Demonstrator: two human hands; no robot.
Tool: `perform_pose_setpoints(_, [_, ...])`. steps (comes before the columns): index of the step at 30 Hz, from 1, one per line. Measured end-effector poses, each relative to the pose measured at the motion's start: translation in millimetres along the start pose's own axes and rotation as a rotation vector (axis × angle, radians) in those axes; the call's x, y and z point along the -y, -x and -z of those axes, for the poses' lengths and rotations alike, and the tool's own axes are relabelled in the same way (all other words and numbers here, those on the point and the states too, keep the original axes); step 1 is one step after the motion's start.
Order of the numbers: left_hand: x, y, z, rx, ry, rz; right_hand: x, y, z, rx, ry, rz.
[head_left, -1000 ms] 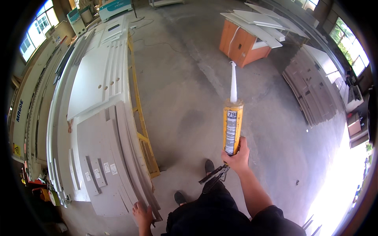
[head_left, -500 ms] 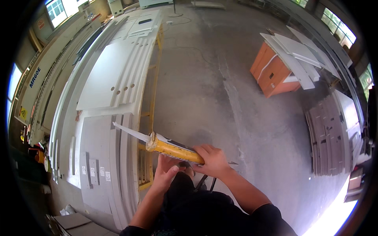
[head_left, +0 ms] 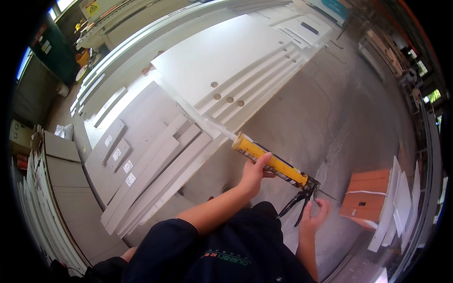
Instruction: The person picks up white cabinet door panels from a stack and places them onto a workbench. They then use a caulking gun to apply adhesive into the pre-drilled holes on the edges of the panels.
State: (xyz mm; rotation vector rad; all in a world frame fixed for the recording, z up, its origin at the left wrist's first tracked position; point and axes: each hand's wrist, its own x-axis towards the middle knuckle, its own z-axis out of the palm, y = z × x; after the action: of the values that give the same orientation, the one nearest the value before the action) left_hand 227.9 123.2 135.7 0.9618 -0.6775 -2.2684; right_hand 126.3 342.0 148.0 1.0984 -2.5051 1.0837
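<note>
A caulking gun (head_left: 273, 162) with a yellow barrel and black handle lies slantwise in front of me, its pale nozzle (head_left: 222, 129) pointing up and left over the panel table's edge. My left hand (head_left: 255, 175) is closed around the underside of the barrel, thumb on top. Close beside the black trigger handle (head_left: 304, 195), at the gun's rear end, is my right hand (head_left: 317, 214), thumb and fingers apart. Whether its thumb touches the handle I cannot tell. A thin rod sticks out behind the gun, past my right fingers.
On the table to the left lie grey panels (head_left: 141, 111) with small labelled strips, and a white board (head_left: 222, 52) beside grooved strips with round holes. Boards (head_left: 71, 198) are stacked at lower left. An orange-brown cabinet (head_left: 365, 195) with white panels stands at right.
My view has turned left toward the table. The caulking gun now points up-left with its handle in view. My left hand has taken the barrel; my right has left it for the handle end.
</note>
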Motion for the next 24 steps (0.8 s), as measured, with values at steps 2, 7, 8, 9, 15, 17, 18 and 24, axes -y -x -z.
perform_pose_setpoints(2, [0, -36, -15, -0.009, 0.094, 0.014, -36, -19, -7, 0.076, -0.307, -0.338])
perform_pose_setpoints(7, [-12, -106, -48, -0.059, 0.301, -0.015, -43, -136, -43, 0.749, -1.501, -0.734])
perform_pose_setpoints(8, [-16, -117, -54, -0.060, 0.337, -0.035, -46, -158, -52, 0.838, -1.553, -0.734])
perform_pose_setpoints(9, [-21, -132, -61, -0.037, 0.364, -0.063, -51, -183, -60, 0.932, -1.599, -0.727])
perform_pose_setpoints(15, [-52, -197, -88, 0.025, 0.429, -0.156, -34, -297, -83, 1.111, -1.391, -0.884])
perform_pose_setpoints(17, [-64, -214, -88, 0.021, 0.463, -0.190, -19, -327, -92, 1.151, -1.308, -0.881])
perform_pose_setpoints(18, [-69, -223, -87, 0.031, 0.474, -0.203, -14, -338, -99, 1.155, -1.273, -0.872])
perform_pose_setpoints(24, [-85, -255, -68, -0.008, 0.592, -0.207, 16, -369, -133, 1.159, -1.078, -0.729])
